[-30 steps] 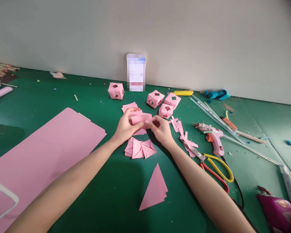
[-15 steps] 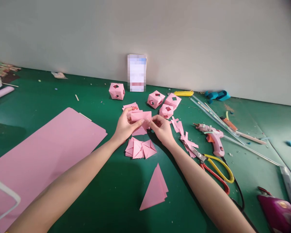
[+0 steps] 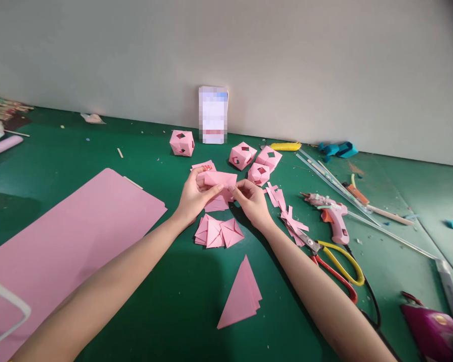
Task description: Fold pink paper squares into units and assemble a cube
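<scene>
Between both hands is a folded piece of pink paper (image 3: 221, 179), raised over the green table. My left hand (image 3: 196, 197) pinches its left side, thumb in front and fingers behind. At its right end my right hand (image 3: 251, 201) grips the paper between thumb and fingers. Other pink paper pieces (image 3: 217, 203) lie beneath and behind the hands. Nearer to me are a small pile of folded pink squares (image 3: 219, 231) and a stack of pink paper triangles (image 3: 241, 296). Several pink paper balls with cut-out holes (image 3: 242, 156) sit beyond the hands.
Large pink sheets (image 3: 75, 236) lie at the left. Paper scraps (image 3: 275, 195), scissors (image 3: 334, 259) and a pink glue gun (image 3: 332, 213) with its cord are on the right. A phone (image 3: 213, 114) leans on the wall near a yellow cutter (image 3: 286, 147).
The top fold of the held paper has shifted very slightly, its right corner now a little more pointed. Both hands keep nearly the same place and grip.
</scene>
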Available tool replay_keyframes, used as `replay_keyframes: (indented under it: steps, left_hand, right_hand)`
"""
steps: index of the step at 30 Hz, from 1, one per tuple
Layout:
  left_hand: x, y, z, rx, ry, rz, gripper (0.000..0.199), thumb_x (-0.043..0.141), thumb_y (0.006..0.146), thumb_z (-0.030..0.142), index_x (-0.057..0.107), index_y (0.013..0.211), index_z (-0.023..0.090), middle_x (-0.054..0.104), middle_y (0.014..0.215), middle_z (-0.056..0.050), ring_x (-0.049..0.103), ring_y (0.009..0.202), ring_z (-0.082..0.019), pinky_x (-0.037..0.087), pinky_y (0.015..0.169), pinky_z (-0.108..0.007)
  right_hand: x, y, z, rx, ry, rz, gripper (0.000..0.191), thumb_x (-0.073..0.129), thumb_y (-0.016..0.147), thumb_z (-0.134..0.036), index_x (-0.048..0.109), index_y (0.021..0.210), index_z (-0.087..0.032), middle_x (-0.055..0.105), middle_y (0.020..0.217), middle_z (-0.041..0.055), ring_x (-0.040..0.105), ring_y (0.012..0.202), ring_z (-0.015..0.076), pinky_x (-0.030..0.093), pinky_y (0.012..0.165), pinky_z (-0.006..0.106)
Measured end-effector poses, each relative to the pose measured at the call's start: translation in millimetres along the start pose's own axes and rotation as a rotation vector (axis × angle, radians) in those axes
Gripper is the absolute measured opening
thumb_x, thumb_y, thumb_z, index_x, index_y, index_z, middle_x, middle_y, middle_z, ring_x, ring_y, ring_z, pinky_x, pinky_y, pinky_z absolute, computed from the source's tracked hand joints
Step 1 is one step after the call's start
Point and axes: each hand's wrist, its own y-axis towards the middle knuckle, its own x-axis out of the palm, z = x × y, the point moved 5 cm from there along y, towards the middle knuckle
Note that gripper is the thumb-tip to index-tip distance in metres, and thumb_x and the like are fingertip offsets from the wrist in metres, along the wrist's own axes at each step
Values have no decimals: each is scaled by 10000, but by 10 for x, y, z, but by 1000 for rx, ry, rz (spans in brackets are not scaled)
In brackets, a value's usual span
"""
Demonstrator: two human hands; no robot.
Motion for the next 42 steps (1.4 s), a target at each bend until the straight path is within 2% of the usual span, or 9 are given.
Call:
replay_keyframes:
  steps: [7,11,19,24,28,31,34,38,42]
  left_hand:
    - [23,-10,46,-28,-31,-9,735,919,637,346,512,1230,192,757,854,-20,752,825,-205,598,850,-373]
    - [28,-7,54,-14,-27,-27,696,907,665,343,520,1223,191,758,866,-21,744,823,-191,585,833,-340]
    - [37,6,14,-33,-12,-71,717,908,662,369,521,1241,199,746,825,-7,744,797,-201,593,817,-353]
    - [22,4,54,-15,-24,-25,675,905,665,359,536,1206,200,717,758,23,725,741,-177,579,769,-317]
    - [34,10,40,-33,-16,-53,688,917,640,355,550,1203,207,700,714,34,704,672,-178,576,703,-321]
    - [45,19,26,-38,-20,-82,757,931,619,356,546,1256,218,705,726,27,704,683,-188,578,703,-332]
    - [29,29,24,-38,-35,-55,752,926,629,353,546,1265,224,698,736,34,704,718,-179,574,739,-322]
    - [-4,33,29,-49,-72,16,736,918,634,342,536,1249,209,686,721,50,698,724,-165,564,769,-314]
    - [-1,28,32,-42,-65,-1,722,909,632,335,561,1253,210,666,688,59,683,681,-163,561,737,-325]
  right_hand:
    - [27,-17,40,-4,-52,-34,346,682,829,-519,545,713,-224,567,656,-16,512,591,145,406,555,279]
    - [34,-16,21,-13,-27,-37,308,681,832,-485,562,734,-218,583,679,-13,531,610,146,422,579,279]
    - [16,1,21,-45,-120,-24,451,660,863,-601,485,676,-230,527,629,-21,467,583,144,362,536,283]
    - [7,-3,20,-39,-142,-14,486,684,839,-607,432,647,-239,472,589,-34,411,551,135,302,500,287]
    - [18,-12,6,-20,-117,-40,460,681,835,-595,451,663,-235,461,597,-38,396,549,130,295,494,278]
    - [7,-11,-5,-25,-103,-39,488,673,848,-603,416,655,-235,394,602,-48,358,556,122,270,497,272]
    - [-13,-6,-6,-36,-100,-26,533,675,852,-615,367,640,-236,335,612,-51,325,565,117,248,501,271]
    - [3,-7,-5,-42,-104,-65,521,672,852,-623,424,628,-224,416,625,-39,365,578,120,281,513,268]
    - [13,-11,-15,-43,-137,-77,500,664,856,-613,452,628,-222,432,628,-33,370,583,126,274,515,269]
